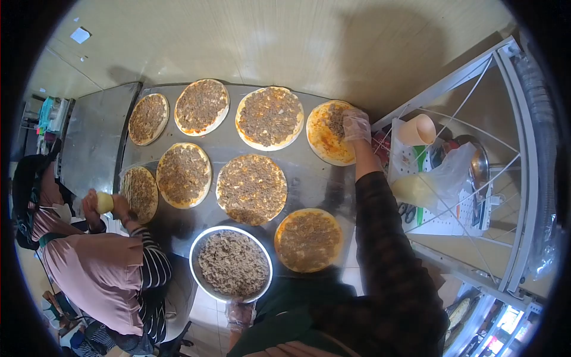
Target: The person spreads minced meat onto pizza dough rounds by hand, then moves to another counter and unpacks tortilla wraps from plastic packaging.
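My right hand (357, 125), in a clear plastic glove, lies on the right edge of a round pizza base (328, 152) at the back right. Its fingers look stretched out over a patch of minced meat (336, 122); orange-red sauce shows on the rest of that base. Down at the bottom, my gloved left hand (241, 315) grips the near rim of a round metal bowl (191, 262). Cooked-looking minced meat (233, 263) fills the bowl. The left fingers are partly hidden beneath the rim.
Several meat-topped pizzas (269, 118) cover the metal table (297, 178). A co-worker (89, 262) at the left holds a pale yellow object (104, 203) over the table's end. On my right stands a metal rack (505, 119) with a paper cup (417, 130), a plastic bag (443, 178) and scissors (407, 212).
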`<state>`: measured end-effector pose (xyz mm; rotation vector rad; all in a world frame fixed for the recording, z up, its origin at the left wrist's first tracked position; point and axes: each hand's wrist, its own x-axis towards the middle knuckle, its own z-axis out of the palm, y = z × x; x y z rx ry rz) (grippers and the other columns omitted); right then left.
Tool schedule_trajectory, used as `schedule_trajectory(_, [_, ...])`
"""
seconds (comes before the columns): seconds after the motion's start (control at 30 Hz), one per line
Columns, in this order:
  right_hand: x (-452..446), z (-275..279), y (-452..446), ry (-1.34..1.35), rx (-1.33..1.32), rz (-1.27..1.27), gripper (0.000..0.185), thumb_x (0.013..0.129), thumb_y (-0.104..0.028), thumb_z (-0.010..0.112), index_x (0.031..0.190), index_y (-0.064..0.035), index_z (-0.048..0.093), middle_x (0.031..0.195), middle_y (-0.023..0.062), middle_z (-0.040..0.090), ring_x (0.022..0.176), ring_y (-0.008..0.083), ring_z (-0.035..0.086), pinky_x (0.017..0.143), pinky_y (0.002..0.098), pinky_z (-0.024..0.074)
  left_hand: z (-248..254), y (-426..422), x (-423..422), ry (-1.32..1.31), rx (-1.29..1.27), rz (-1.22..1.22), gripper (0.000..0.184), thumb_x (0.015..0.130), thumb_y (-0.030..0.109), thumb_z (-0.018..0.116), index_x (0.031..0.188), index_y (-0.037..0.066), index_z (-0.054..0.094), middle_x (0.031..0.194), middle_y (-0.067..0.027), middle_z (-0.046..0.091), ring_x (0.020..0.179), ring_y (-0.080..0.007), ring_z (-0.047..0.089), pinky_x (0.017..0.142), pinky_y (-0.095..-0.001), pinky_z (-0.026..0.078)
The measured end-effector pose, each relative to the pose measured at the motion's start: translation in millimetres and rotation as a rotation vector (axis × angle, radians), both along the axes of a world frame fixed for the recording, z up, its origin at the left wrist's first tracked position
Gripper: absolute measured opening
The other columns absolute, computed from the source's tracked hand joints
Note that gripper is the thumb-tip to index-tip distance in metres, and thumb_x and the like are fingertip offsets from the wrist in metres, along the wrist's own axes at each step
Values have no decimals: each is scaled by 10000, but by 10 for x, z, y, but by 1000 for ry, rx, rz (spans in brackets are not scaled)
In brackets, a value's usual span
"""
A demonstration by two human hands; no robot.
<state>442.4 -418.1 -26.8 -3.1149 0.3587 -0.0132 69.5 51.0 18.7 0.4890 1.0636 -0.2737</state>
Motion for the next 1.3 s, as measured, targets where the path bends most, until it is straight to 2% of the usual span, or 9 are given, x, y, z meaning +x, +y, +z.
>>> schedule_trajectory(0.13, [-170,-218,250,-156,-83,103,148,667,-140,499,761,-111,609,892,119,565,845,236,537,754,303,418,25,-47,-8,7,22,42,553,577,-16,468,1118,-2,359,1073,-164,467,964,-312,480,798,-427,445])
schedule_trajectory(0.2, [-321,30,361,-139,304,32,204,654,-140,515,842,-113,590,903,121,558,885,244,517,758,313,412,56,-58,38,17,23,4,550,575,-13,466,1115,-6,359,1075,-163,466,963,-307,481,799,-421,444])
schedule_trajectory(0.33, [-406,-2,-7,-31,332,-74,246,636,-143,526,877,-108,561,889,126,548,900,261,502,757,335,405,22,-2,15,101,20,7,539,575,-10,460,1106,-6,365,1077,-159,464,959,-306,482,799,-423,440])
schedule_trajectory(0.57, [177,-6,-25,-321,-23,133,213,660,-106,491,863,-61,538,914,128,537,892,266,503,771,336,400,-61,46,-73,59,85,-64,529,569,5,465,1091,6,379,1068,-153,465,955,-322,479,793,-436,441])
schedule_trajectory(0.63, [189,159,40,147,-43,-56,188,661,-133,512,828,-81,578,938,134,537,911,256,498,744,337,422,87,-68,58,6,63,-36,503,578,14,471,1074,10,388,1062,-151,466,944,-319,485,790,-437,443])
schedule_trajectory(0.77, [-254,110,1,-77,9,-148,211,727,-121,434,883,-75,568,902,121,562,901,247,514,769,344,408,78,-12,25,58,54,-46,464,594,21,476,1051,-1,404,1045,-149,477,932,-306,492,783,-427,450])
schedule_trajectory(0.87, [-292,27,-60,366,-179,-70,204,728,-144,440,878,-104,573,885,99,569,902,235,516,753,362,419,26,28,-20,77,98,-111,435,605,25,478,1033,-22,415,1031,-146,487,926,-295,497,768,-417,460])
schedule_trajectory(0.93, [-311,61,58,-172,-93,30,175,722,-159,448,816,-119,591,838,100,579,826,244,544,699,375,440,-4,14,-19,26,126,-119,418,610,32,480,1021,-25,425,1027,-144,491,928,-290,498,759,-411,463])
schedule_trajectory(1.3, [-312,-105,-147,-145,207,-323,199,731,-238,476,745,-70,582,778,155,554,751,302,529,680,374,418,64,-20,77,-36,45,-88,571,584,-5,455,1143,7,341,1102,-158,446,991,-311,457,819,-440,419])
